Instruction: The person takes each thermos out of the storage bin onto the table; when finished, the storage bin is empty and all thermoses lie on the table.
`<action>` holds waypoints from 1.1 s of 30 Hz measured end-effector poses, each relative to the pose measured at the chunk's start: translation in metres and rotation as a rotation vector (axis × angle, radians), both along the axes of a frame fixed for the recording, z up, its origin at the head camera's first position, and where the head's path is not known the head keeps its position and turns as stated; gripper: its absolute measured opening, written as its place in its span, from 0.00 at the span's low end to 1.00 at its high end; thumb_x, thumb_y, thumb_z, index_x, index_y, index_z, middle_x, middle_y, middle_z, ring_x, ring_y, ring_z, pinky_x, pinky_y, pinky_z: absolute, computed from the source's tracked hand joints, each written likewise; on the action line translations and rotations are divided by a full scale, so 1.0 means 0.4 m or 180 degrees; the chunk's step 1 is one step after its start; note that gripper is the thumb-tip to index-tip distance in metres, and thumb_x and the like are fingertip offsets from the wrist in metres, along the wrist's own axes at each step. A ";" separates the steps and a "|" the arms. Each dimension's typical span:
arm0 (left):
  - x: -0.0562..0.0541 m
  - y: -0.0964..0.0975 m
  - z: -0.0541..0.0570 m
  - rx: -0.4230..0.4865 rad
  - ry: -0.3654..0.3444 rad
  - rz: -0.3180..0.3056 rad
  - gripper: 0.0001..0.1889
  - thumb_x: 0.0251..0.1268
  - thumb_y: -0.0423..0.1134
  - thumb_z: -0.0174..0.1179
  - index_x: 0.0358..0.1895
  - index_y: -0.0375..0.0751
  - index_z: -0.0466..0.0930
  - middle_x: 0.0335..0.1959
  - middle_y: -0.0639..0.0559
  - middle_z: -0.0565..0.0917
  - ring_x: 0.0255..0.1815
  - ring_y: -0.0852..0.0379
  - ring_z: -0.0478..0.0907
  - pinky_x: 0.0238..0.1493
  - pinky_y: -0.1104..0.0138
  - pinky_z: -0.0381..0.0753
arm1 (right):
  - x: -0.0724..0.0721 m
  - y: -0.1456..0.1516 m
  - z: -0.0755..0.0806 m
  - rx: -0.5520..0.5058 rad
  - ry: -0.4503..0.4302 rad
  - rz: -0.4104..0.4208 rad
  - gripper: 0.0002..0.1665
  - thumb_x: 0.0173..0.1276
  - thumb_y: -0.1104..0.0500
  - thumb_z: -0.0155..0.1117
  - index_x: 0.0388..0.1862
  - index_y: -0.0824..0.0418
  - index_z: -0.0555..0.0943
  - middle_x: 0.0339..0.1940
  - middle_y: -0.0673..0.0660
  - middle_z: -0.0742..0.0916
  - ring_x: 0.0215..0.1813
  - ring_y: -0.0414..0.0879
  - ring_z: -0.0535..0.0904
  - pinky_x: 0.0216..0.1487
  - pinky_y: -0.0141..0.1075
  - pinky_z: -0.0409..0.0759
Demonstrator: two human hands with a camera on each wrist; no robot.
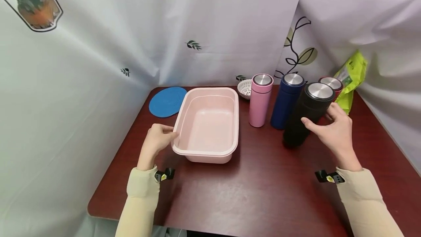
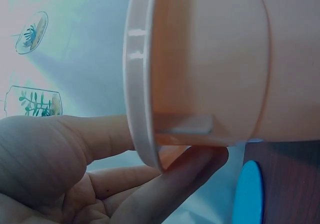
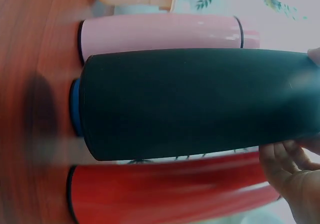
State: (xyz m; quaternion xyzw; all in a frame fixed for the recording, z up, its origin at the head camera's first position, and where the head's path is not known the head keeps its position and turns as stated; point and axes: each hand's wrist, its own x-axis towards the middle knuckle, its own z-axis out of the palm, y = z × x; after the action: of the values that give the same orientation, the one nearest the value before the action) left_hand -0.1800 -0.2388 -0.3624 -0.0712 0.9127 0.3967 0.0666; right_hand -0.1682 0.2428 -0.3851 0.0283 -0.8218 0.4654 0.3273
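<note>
A pink plastic basin (image 1: 210, 131) sits on the table, its left rim pinched by my left hand (image 1: 158, 140). The left wrist view shows the thumb and fingers on either side of the rim (image 2: 138, 69). On the right, my right hand (image 1: 337, 131) grips a black thermos (image 1: 299, 120) around its upper part. In the right wrist view the base of the black thermos (image 3: 190, 104) hangs a little above the tabletop. A blue thermos (image 1: 285, 101) and a pink thermos (image 1: 260, 105) stand to its left. Behind it is a red thermos (image 1: 332, 82), partly hidden.
Left of the basin lies a round blue mat (image 1: 167, 101). A small white basket (image 1: 244, 88) stands at the back, partly behind the pink thermos. A bright green bag (image 1: 352, 74) leans at the back right. Printed curtains border the dark red table (image 1: 263, 193).
</note>
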 end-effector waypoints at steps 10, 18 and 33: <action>0.013 -0.015 -0.005 0.0133 -0.0010 0.0037 0.22 0.64 0.39 0.63 0.55 0.25 0.79 0.49 0.30 0.84 0.43 0.45 0.85 0.45 0.53 0.86 | 0.013 0.037 -0.028 -0.0061 -0.0059 -0.0220 0.29 0.44 0.67 0.80 0.50 0.62 0.85 0.42 0.34 0.80 0.46 0.26 0.77 0.44 0.13 0.72; 0.011 -0.007 -0.005 0.0172 0.0004 0.0017 0.22 0.65 0.38 0.62 0.56 0.24 0.78 0.49 0.28 0.83 0.40 0.46 0.85 0.43 0.55 0.87 | 0.028 0.076 -0.048 -0.0071 0.0025 -0.0519 0.23 0.46 0.64 0.79 0.45 0.62 0.86 0.38 0.32 0.79 0.39 0.25 0.75 0.38 0.16 0.70; 0.000 -0.001 0.000 0.0096 0.0029 -0.0046 0.22 0.66 0.37 0.61 0.57 0.24 0.78 0.49 0.28 0.83 0.42 0.44 0.85 0.46 0.52 0.86 | 0.038 0.161 -0.064 -0.0022 0.0138 -0.0931 0.22 0.45 0.61 0.80 0.37 0.41 0.83 0.35 0.28 0.76 0.38 0.23 0.70 0.38 0.20 0.65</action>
State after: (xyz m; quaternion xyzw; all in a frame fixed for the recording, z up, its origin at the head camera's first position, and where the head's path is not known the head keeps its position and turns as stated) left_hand -0.1799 -0.2393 -0.3624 -0.0618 0.9074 0.4103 0.0664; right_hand -0.1531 0.3070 -0.4109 -0.0828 -0.8083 0.4149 0.4095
